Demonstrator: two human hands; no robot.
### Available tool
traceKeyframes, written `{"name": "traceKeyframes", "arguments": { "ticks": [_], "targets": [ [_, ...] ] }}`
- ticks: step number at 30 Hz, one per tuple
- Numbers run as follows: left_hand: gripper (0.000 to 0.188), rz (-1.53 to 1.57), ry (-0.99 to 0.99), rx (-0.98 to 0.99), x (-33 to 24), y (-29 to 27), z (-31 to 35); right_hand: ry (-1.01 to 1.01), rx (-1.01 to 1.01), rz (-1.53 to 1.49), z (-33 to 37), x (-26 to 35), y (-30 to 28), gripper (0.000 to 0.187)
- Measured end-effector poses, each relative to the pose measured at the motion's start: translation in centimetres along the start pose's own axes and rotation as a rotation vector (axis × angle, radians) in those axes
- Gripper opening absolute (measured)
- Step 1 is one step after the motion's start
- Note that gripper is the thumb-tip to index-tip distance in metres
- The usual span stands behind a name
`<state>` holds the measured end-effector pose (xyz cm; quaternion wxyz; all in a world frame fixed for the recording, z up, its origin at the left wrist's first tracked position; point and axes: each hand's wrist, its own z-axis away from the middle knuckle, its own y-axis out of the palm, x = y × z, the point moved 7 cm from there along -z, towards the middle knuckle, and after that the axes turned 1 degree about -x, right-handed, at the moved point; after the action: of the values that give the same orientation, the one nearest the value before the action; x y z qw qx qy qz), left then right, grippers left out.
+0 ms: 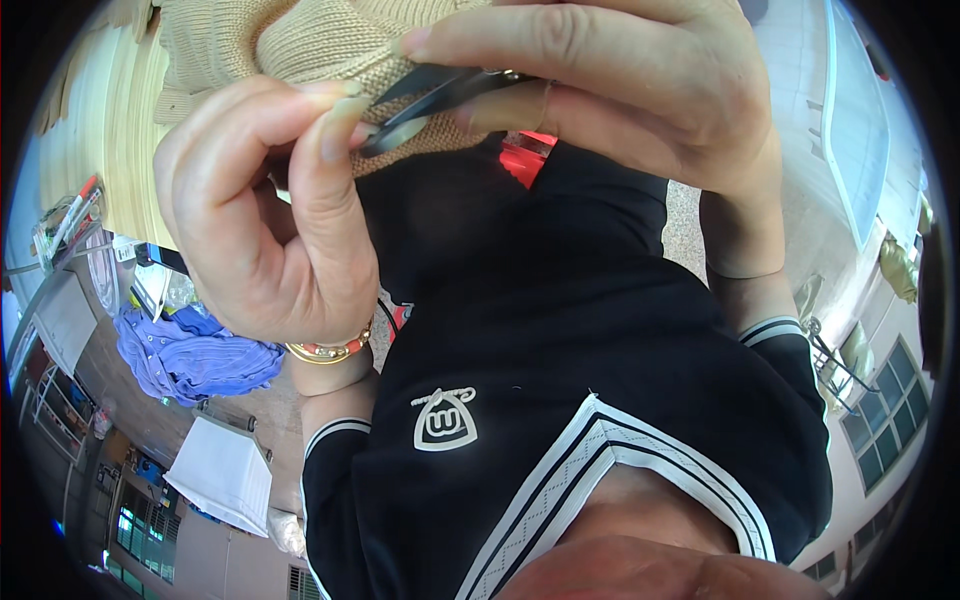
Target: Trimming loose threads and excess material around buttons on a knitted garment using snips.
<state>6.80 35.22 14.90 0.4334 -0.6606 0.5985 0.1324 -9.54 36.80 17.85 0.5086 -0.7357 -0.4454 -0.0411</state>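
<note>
Black thread snips (pixel 445 98) are gripped in my right hand (pixel 620 85), their blades slightly apart and pointing to the left. The blades reach right up to the fingertips of my left hand (pixel 265 210), which are closed in a pinch. Whatever the left fingers hold, if anything, is too small to make out. Behind both hands lies a beige ribbed knit garment (pixel 320 42), partly covered by them. A bracelet (pixel 330 350) with gold and orange-red beads circles my left wrist.
Left of the knit is a pale yellow slatted-looking surface (pixel 125 130). Pens (pixel 78 208) and small items lie at its edge. Purple-blue clothing (pixel 195 355) is heaped lower left, near a white box-like object (pixel 222 470). Something red (pixel 526 157) shows below the knit.
</note>
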Motion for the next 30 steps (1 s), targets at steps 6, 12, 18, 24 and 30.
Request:
{"name": "traceKeyframes", "arguments": {
  "ticks": [6,12,18,24,30],
  "targets": [
    [0.011,-0.011,0.040,0.003,0.0,-0.2,-0.1,-0.095,-0.038,0.059,0.0,0.4,0.3,0.028],
    [0.010,-0.024,-0.015,-0.052,0.1,-0.1,-0.2,-0.058,0.011,0.076,0.0,0.5,0.2,0.027],
    [0.009,-0.008,0.039,-0.096,0.3,-0.1,-0.5,-0.021,0.052,0.092,-0.2,0.6,0.2,0.026],
    [0.007,-0.010,-0.034,-0.085,0.9,-0.1,-0.7,0.028,0.079,0.123,-0.3,0.4,-0.1,0.026],
    [0.013,0.128,-0.073,-0.339,4.3,-3.8,-0.4,0.303,0.019,-0.179,0.3,-2.2,0.5,0.038]
  ]
}}
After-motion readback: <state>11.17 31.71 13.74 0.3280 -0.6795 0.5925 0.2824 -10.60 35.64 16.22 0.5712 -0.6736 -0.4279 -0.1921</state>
